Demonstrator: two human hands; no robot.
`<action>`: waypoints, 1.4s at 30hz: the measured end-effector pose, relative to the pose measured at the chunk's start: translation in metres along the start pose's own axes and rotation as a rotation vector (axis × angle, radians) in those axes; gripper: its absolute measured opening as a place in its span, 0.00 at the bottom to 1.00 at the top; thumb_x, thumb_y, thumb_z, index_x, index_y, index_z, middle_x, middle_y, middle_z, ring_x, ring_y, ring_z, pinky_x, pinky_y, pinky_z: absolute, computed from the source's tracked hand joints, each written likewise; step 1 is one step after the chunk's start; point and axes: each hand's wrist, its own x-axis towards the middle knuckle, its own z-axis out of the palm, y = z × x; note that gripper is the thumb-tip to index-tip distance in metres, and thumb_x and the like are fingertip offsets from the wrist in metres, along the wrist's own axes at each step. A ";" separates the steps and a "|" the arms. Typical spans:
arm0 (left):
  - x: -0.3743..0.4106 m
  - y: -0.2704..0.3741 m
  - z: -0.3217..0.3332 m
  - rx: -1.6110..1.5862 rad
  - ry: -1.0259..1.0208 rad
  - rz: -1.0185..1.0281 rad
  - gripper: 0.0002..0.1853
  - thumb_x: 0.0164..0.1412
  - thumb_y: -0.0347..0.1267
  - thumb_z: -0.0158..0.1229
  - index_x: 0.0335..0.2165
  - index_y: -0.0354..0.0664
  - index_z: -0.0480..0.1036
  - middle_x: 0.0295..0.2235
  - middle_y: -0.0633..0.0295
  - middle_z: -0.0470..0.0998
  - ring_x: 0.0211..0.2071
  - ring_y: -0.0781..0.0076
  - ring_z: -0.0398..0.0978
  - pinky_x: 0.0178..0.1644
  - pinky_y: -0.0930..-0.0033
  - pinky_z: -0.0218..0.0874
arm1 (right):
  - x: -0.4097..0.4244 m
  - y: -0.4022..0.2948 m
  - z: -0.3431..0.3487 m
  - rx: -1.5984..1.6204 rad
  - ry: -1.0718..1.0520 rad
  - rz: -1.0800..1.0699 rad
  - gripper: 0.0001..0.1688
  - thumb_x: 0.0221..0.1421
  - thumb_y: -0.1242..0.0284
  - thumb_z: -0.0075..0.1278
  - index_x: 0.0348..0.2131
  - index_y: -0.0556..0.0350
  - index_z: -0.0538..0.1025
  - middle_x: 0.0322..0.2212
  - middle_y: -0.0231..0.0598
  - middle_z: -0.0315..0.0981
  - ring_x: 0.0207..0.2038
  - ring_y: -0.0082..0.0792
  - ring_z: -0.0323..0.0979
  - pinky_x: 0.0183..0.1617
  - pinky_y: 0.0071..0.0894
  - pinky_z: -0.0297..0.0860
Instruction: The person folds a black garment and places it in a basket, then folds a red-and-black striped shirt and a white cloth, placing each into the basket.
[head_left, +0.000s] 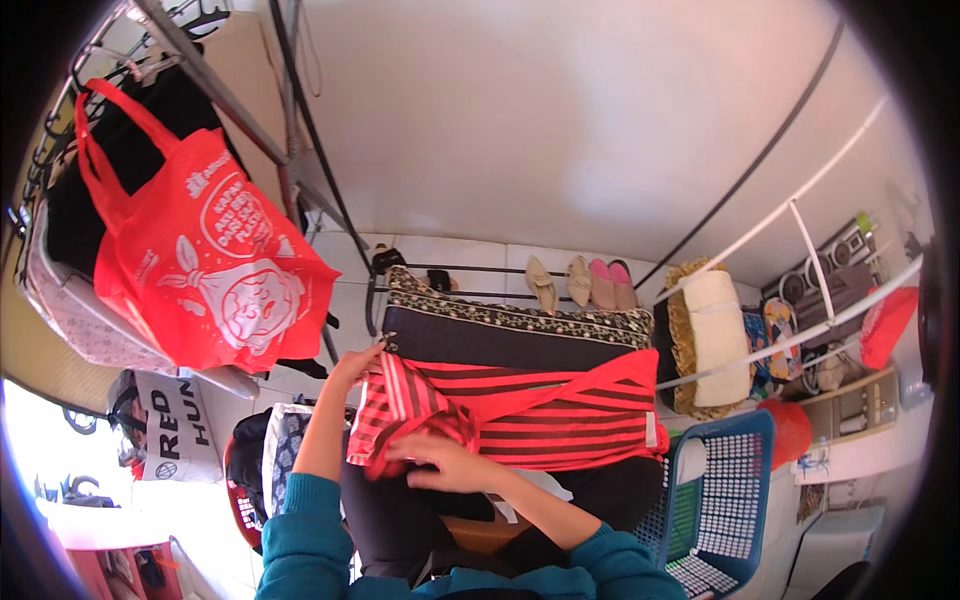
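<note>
A red-and-black striped cloth garment (562, 409) lies spread over a board or low surface in front of me. Its left end is folded over, showing a paler reverse side with white stripes. My left hand (361, 365) pinches the garment's upper left corner. Over the bunched lower left part is my right hand (446, 461), palm down with its fingers apart and slightly blurred. Beyond the garment lies a dark cloth with a floral border (517, 337), partly under it. My black-trousered legs (397, 517) are beneath the near edge.
A red tote bag (217, 247) hangs from a clothes rack at the left. A blue plastic basket (731, 487) stands on the right, beside a rolled cream cloth (716, 337). Shoes (581, 281) rest on a black metal rack at the wall. Clothes (285, 450) fill a red basket at left.
</note>
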 end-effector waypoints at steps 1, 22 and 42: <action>0.000 -0.001 0.000 0.050 0.009 0.029 0.29 0.43 0.56 0.61 0.25 0.37 0.77 0.20 0.64 0.77 0.11 0.84 0.59 0.15 0.80 0.47 | -0.014 0.008 -0.002 -0.240 -0.003 -0.123 0.20 0.48 0.77 0.49 0.44 0.55 0.70 0.42 0.44 0.66 0.46 0.42 0.64 0.51 0.39 0.62; 0.020 -0.040 0.008 -0.003 0.291 0.217 0.15 0.48 0.40 0.61 0.20 0.38 0.74 0.14 0.66 0.70 0.10 0.79 0.63 0.12 0.77 0.53 | -0.264 0.101 -0.218 1.192 1.833 0.027 0.16 0.43 0.69 0.54 0.34 0.50 0.70 0.36 0.38 0.68 0.39 0.39 0.68 0.45 0.47 0.66; -0.041 -0.039 0.017 -0.513 0.125 0.287 0.08 0.58 0.34 0.46 0.33 0.44 0.70 0.21 0.72 0.71 0.22 0.83 0.69 0.25 0.80 0.58 | -0.326 0.067 -0.233 -0.566 1.665 0.810 0.28 0.42 0.82 0.53 0.46 0.57 0.65 0.36 0.49 0.70 0.37 0.43 0.72 0.39 0.36 0.69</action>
